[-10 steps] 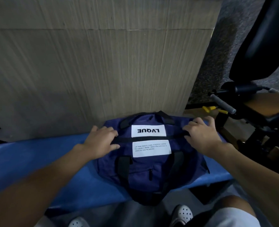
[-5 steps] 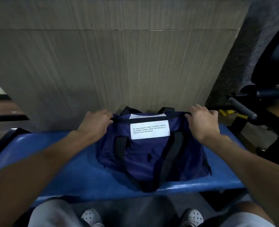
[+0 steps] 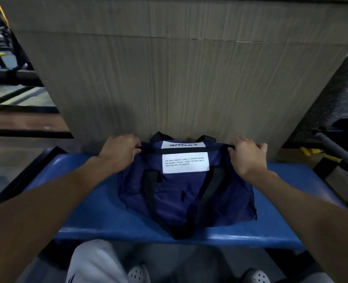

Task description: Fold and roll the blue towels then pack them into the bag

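Both hands are gripping the top seam of the bag (image 3: pixel 189 198); your left hand (image 3: pixel 120 153) at nine o'clock, your right hand (image 3: pixel 247 157) at three; it is sitting upright on the blue bench (image 3: pixel 87 205), no longer tipping toward you.

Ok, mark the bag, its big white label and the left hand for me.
navy duffel bag (image 3: pixel 230 197), head view, front fabric panel.
big white label (image 3: pixel 185 162), head view, middle of the printed patch.
left hand (image 3: pixel 120 151), head view, back of the hand.
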